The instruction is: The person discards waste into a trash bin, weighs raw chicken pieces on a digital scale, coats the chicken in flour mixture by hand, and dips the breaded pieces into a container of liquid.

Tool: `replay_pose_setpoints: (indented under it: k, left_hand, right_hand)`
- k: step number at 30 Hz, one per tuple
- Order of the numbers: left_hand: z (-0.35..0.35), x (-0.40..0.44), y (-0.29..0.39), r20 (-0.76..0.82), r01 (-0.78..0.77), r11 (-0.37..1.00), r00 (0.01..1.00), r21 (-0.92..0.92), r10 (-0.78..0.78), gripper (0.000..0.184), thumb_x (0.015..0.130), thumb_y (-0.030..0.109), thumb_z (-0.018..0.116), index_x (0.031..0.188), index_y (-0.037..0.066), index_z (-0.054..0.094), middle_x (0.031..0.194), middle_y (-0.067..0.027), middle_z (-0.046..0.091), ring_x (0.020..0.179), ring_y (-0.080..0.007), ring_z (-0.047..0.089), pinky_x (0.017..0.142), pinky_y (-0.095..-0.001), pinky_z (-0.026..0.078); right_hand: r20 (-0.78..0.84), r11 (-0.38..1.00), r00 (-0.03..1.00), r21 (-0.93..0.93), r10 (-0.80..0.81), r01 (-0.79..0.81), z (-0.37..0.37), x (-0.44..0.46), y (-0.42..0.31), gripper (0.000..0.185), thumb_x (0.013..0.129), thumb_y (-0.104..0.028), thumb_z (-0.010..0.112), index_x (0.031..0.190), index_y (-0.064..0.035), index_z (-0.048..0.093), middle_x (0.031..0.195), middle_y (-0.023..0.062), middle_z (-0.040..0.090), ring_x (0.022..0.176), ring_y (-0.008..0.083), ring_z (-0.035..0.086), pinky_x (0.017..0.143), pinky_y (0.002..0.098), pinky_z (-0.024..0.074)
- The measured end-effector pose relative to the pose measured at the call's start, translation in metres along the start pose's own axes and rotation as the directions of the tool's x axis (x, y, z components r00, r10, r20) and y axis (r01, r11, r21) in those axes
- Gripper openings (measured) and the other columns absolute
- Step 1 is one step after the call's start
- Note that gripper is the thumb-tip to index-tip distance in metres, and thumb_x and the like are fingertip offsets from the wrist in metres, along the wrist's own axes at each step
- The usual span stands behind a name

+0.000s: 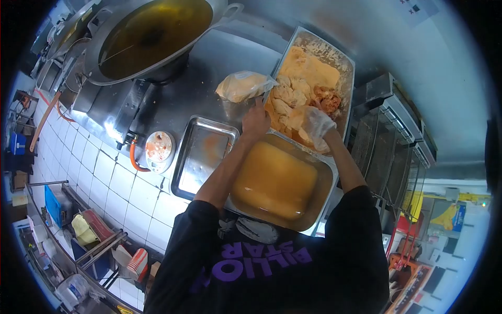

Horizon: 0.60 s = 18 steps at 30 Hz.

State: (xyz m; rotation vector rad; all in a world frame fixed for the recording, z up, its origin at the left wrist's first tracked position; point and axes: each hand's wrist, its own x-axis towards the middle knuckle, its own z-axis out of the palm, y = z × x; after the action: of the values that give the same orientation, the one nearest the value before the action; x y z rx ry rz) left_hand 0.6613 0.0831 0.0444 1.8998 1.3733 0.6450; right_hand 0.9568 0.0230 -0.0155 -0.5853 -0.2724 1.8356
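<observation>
A deep metal pan [347, 68] holds yellowish breading flour [311, 65], several coated pieces [287, 94] and a reddish, less coated piece of what looks like raw meat [327, 99]. My left hand [256, 120], bare, is closed at the pan's left rim. In a clear plastic glove, my right hand [318, 128] reaches into the near end of the pan, against the floury pieces. Plastic and flour hide its fingers. Directly below sits a second pan [328, 183] of cloudy orange-brown liquid [277, 180]. A plastic bag of yellowish powder [244, 86] lies beyond my left hand.
A shallow metal tray [205, 157] with reddish smears lies left of the liquid. Further left are a floury round scale [159, 148] and an orange hose [134, 157]. A large wok of oil [157, 36] stands at the upper left; wire racks [384, 152] stand right.
</observation>
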Motion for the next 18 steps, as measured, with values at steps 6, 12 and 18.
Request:
replay_pose_setpoints:
  k: [6,12,18]
  left_hand:
    - [-0.005,0.003,0.003,0.121,0.104,0.994,0.987,0.038,-0.108,0.045,0.079,0.012,0.051,0.12,0.002,0.035,0.095,-0.0273,0.06,0.087,-0.0427,0.059,0.078,-0.0535,0.046]
    - [0.005,0.005,-0.003,0.077,0.068,0.997,0.995,0.028,-0.07,0.042,0.079,0.012,0.051,0.117,0.002,0.036,0.094,-0.0278,0.06,0.086,-0.043,0.059,0.077,-0.0535,0.046]
    - [0.0,0.001,0.002,0.053,0.054,0.997,0.997,0.051,-0.056,0.04,0.079,0.012,0.052,0.114,0.001,0.037,0.093,-0.0274,0.06,0.085,-0.0434,0.059,0.076,-0.0531,0.047]
  right_hand:
    - [-0.2,-0.842,0.977,-0.538,0.076,-0.045,0.036,0.051,0.025,0.022,0.083,-0.014,0.051,0.098,-0.0039,0.064,0.106,0.0145,0.062,0.099,0.0215,0.059,0.083,0.0308,0.0472]
    - [-0.301,-0.915,0.948,-0.403,0.106,-0.025,0.067,0.052,0.027,0.021,0.082,-0.013,0.053,0.096,-0.0032,0.064,0.107,0.0126,0.062,0.099,0.0211,0.059,0.082,0.0301,0.0479]
    - [-0.318,-0.978,0.948,-0.208,0.034,-0.035,0.082,0.048,0.035,0.018,0.082,-0.013,0.052,0.091,-0.0024,0.064,0.106,0.0106,0.062,0.098,0.0209,0.06,0.081,0.0296,0.0485]
